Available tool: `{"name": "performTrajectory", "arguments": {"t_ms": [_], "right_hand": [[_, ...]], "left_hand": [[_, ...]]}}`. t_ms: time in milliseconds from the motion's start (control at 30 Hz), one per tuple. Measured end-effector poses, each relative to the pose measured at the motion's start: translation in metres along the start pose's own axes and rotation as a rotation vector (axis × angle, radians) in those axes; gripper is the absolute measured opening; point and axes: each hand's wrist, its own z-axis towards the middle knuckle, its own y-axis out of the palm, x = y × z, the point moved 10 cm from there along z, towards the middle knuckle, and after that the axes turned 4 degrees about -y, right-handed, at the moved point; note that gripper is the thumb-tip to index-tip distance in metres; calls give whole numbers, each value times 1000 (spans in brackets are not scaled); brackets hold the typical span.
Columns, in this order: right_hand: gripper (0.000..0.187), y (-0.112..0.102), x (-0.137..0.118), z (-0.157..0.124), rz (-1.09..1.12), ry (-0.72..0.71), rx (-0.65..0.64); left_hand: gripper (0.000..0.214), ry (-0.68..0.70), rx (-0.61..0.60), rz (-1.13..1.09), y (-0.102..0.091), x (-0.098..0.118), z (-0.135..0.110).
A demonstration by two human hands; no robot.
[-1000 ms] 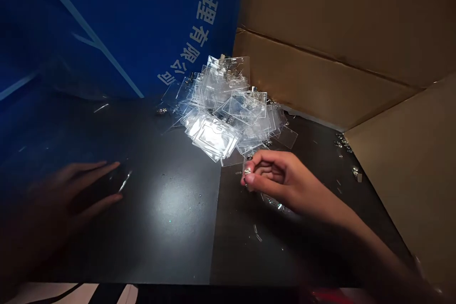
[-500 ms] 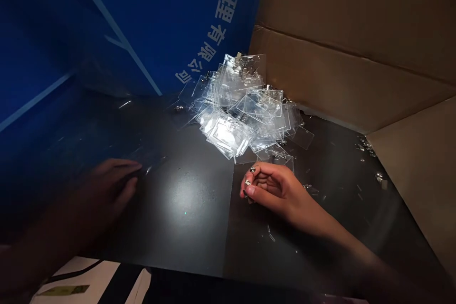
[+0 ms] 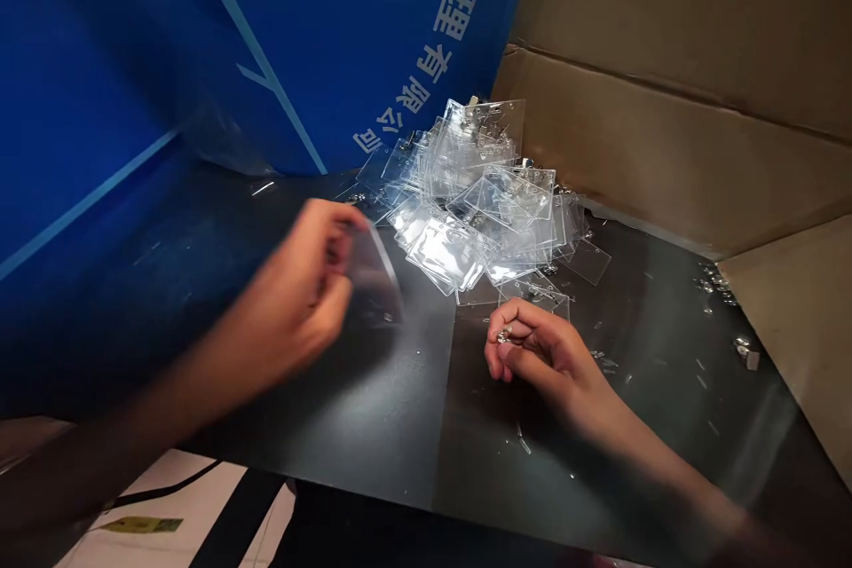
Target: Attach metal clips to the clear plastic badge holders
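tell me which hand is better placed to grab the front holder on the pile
Probably the right hand: it sits beside that clear holder, though pinching a small metal clip. The left hand is farther off, already holding a second clear holder.

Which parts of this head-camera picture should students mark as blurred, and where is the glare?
In the head view, the left hand and the badge holder it holds are motion-blurred; glare whitens the piled badge holders and pools on the black tabletop.
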Motion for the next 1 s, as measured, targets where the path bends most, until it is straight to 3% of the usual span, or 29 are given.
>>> {"name": "performTrajectory", "arguments": {"t_ms": [67,133,233,433,600,800,1000], "right_hand": [[10,0,4,-1,41,17,19],[10,0,8,-1,76,24,36],[16,-1,11,0,84,17,61],[32,-2,1,-1,-107,-43,76],[29,2,-5,-6,-212,-80,65],[22,7,-5,-10,-218,-107,43],[21,12,-9,-11,-186,-124,4]], "left_hand": [[53,100,-283,-299,58,26,7],[57,141,-542,-576,101,48,6],[62,99,-707,-829,129,61,2],[52,2,-639,-985,133,40,1],[85,3,-665,-944,140,23,-4],[80,98,-657,-737,138,32,-12],[70,95,-579,-668,130,38,-17]]}}
